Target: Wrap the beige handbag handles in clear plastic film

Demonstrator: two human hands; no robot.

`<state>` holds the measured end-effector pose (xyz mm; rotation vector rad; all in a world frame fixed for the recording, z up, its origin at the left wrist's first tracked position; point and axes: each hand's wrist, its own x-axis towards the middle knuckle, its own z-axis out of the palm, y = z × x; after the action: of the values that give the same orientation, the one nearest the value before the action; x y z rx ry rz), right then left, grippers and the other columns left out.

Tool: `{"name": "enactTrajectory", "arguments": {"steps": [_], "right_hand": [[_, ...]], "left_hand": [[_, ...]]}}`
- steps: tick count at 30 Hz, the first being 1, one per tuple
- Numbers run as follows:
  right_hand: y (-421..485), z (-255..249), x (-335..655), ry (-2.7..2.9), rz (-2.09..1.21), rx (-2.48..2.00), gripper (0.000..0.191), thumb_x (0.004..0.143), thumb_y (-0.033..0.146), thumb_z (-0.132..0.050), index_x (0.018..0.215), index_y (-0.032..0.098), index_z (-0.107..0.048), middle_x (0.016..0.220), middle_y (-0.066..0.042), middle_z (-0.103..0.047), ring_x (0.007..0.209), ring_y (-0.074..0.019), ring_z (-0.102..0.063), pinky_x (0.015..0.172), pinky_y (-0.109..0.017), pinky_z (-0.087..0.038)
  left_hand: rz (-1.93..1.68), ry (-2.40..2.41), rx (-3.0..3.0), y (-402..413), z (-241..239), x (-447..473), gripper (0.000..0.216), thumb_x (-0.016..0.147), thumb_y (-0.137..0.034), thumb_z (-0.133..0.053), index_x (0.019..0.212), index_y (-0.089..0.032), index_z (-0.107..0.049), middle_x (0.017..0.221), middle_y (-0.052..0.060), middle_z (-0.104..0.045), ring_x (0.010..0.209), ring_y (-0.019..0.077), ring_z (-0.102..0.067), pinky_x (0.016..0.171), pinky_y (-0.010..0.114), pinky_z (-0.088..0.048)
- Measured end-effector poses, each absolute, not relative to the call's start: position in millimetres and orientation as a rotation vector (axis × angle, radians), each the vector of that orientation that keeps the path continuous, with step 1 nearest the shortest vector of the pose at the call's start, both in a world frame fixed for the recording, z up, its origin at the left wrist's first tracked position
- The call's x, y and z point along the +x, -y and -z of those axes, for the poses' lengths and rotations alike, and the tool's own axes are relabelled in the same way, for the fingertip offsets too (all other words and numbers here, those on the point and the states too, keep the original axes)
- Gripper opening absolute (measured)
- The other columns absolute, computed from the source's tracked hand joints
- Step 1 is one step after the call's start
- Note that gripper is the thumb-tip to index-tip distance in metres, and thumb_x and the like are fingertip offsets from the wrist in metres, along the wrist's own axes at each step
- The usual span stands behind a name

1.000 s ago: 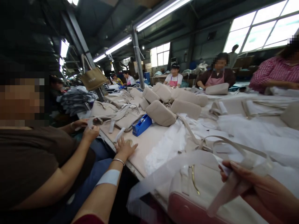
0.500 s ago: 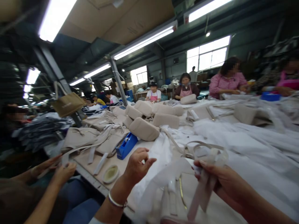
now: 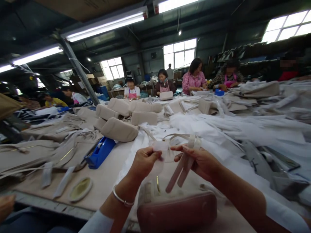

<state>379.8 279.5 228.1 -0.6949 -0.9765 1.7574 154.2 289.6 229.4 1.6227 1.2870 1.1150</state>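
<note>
Left hand (image 3: pixel 145 160) raised over the near edge of the worktop (image 3: pixel 109 176), thumb and fingertips pinched shut on a small translucent piece of film (image 3: pixel 160 147). Right hand (image 3: pixel 200 161) just beside it, grip closed around two beige straps (image 3: pixel 181 170), held together, loose ends hanging down toward a bag (image 3: pixel 177 207) with a dark pink bottom lying directly below both hands at the worktop's near edge. Strap loop rising above the right hand's fingers.

Long beige worktop, crowded. To the left of the hands: a blue tape dispenser (image 3: pixel 100 152), a flat roll of clear tape (image 3: pixel 80 189) near the front edge, loose beige strips beside it. Behind the dispenser, a row of padded beige bags (image 3: pixel 119 129). To the right, heaps of white wrapping sheet (image 3: pixel 243 129) spread over much of the surface.

Factory hall all round: dark roof, long fluorescent tubes (image 3: pixel 107 23) overhead, a slanting steel post (image 3: pixel 77 69), bright windows (image 3: pixel 179 55) in the far wall. Several seated workers (image 3: pixel 194 79) along the far side of the worktop, some in pink aprons.
</note>
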Motion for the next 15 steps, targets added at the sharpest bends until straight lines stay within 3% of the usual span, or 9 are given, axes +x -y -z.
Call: {"name": "enactTrajectory", "arguments": {"steps": [3, 5, 8, 12, 15], "right_hand": [[-278.3, -224.1, 374.0, 1.183, -1.645, -0.654, 0.031, 0.077, 0.048, -0.082, 0.086, 0.019, -0.079, 0.136, -0.011, -0.059, 0.119, -0.0296, -0.057, 0.093, -0.037, -0.049], [-277.2, -221.6, 365.5, 1.261, -1.603, -0.654, 0.031, 0.078, 0.049, -0.082, 0.090, 0.020, -0.080, 0.137, -0.010, -0.058, 0.125, -0.0314, -0.052, 0.100, -0.040, -0.044], [-277.9, -221.1, 353.6, 1.243, -1.552, -0.705, 0.036, 0.076, 0.050, -0.083, 0.093, 0.019, -0.079, 0.117, -0.011, -0.068, 0.106, -0.0286, -0.062, 0.095, -0.040, -0.046], [-280.8, -222.7, 346.5, 1.130, -1.547, -0.795, 0.042, 0.074, 0.052, -0.083, 0.094, 0.015, -0.078, 0.086, -0.009, -0.071, 0.080, -0.0234, -0.065, 0.077, -0.034, -0.049], [-280.1, -222.3, 345.1, 1.087, -1.574, -0.817, 0.045, 0.071, 0.052, -0.085, 0.091, 0.013, -0.076, 0.087, -0.010, -0.071, 0.077, -0.0241, -0.066, 0.074, -0.035, -0.050]], "left_hand": [[-1.161, -1.230, 1.375, -282.3, -221.1, 157.5, 0.034, 0.075, -0.046, -0.075, 0.067, -0.014, -0.069, 0.065, 0.003, -0.067, 0.057, 0.0120, -0.053, 0.058, 0.023, -0.041], [-1.189, -1.220, 1.310, -277.2, -219.1, 162.1, 0.036, 0.071, -0.047, -0.080, 0.066, -0.014, -0.067, 0.062, 0.001, -0.064, 0.057, 0.0110, -0.052, 0.057, 0.022, -0.040], [-1.215, -1.250, 1.313, -271.0, -219.6, 168.1, 0.035, 0.066, -0.046, -0.085, 0.072, -0.015, -0.069, 0.059, -0.002, -0.060, 0.056, 0.0097, -0.050, 0.056, 0.021, -0.039], [-1.215, -1.143, 1.255, -269.4, -217.0, 168.9, 0.041, 0.061, -0.041, -0.089, 0.089, -0.015, -0.073, 0.081, 0.004, -0.072, 0.073, 0.0159, -0.063, 0.069, 0.025, -0.049], [-1.252, -0.984, 1.032, -273.4, -212.3, 165.0, 0.046, 0.059, -0.048, -0.090, 0.082, -0.014, -0.069, 0.077, 0.005, -0.071, 0.070, 0.0175, -0.064, 0.069, 0.029, -0.051]]}}
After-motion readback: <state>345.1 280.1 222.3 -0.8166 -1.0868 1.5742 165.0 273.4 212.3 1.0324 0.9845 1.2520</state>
